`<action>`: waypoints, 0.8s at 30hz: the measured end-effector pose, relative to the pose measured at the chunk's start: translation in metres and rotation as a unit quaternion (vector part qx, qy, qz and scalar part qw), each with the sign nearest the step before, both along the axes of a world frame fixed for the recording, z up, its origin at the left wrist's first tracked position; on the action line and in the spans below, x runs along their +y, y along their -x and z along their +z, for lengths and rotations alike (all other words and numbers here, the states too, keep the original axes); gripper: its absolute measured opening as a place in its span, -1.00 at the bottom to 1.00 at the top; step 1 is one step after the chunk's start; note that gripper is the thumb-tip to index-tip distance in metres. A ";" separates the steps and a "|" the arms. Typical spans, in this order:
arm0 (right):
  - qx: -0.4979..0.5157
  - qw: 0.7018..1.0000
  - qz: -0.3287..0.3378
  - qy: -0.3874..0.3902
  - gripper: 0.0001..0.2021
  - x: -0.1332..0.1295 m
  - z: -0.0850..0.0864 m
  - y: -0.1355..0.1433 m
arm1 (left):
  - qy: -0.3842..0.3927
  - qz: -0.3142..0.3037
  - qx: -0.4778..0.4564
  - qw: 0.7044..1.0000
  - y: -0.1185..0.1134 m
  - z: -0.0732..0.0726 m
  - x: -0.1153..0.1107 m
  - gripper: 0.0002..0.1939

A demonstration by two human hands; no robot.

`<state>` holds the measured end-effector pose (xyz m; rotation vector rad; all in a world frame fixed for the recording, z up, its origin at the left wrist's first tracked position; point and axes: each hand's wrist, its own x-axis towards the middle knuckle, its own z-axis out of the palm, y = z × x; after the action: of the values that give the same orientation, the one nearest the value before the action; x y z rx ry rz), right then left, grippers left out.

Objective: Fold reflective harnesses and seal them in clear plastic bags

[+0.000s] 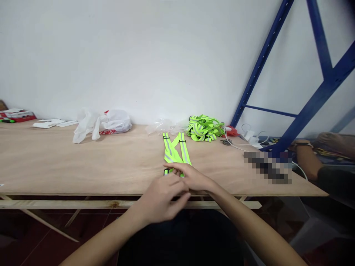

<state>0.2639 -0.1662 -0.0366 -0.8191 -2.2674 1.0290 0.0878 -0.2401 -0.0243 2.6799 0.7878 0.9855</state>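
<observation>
A neon-green reflective strap harness with grey stripes and black buckles lies spread on the wooden table in front of me. My right hand rests over its near end, fingers pointing left and partly covering a buckle and a folded strap. Nearer to me, my left hand is at the table's front edge with its fingers curled, overlapping the right hand. Whatever may be between the left fingers is hidden, and the right hand's grip is partly concealed.
Behind the harness lie a tangled pile of green straps and clear plastic. White bags sit at the back left. A blue metal frame and white cables stand right, where another person's arm shows.
</observation>
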 end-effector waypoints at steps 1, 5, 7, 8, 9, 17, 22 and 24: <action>0.018 1.000 0.008 0.020 -0.44 0.001 0.000 0.000 | -0.004 0.024 -0.010 1.000 0.002 -0.003 0.007 -0.82; 0.087 0.995 -0.006 0.051 -0.53 0.008 0.000 -0.005 | 0.014 0.062 0.015 0.998 0.007 -0.019 0.026 -0.87; 0.126 0.990 -0.052 0.042 -0.52 0.008 0.004 -0.020 | 0.019 0.081 0.025 0.996 0.008 -0.024 0.029 -0.86; 0.145 0.985 -0.091 0.022 -0.54 0.006 0.006 -0.031 | 0.019 0.090 0.034 0.995 0.007 -0.026 0.029 -0.84; 0.157 0.978 -0.138 -0.006 -0.57 0.004 0.009 -0.044 | 0.019 0.098 0.047 0.994 0.006 -0.026 0.029 -0.83; -0.072 0.954 -0.283 -0.072 -0.64 -0.035 -0.007 -0.107 | 0.010 0.162 0.159 0.974 -0.005 -0.026 0.030 -0.84; -0.099 0.957 -0.258 -0.092 -0.39 -0.045 -0.027 -0.081 | -0.002 0.151 0.143 0.978 -0.003 -0.028 0.034 -0.85; -0.098 0.965 -0.217 -0.107 -0.35 -0.044 -0.028 -0.070 | -0.004 0.136 0.125 0.983 0.000 -0.030 0.036 -0.84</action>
<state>0.3343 -0.2105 -0.0648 -1.2936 -2.1629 0.5111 0.0876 -0.2043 -0.0541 2.7888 1.2301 0.7097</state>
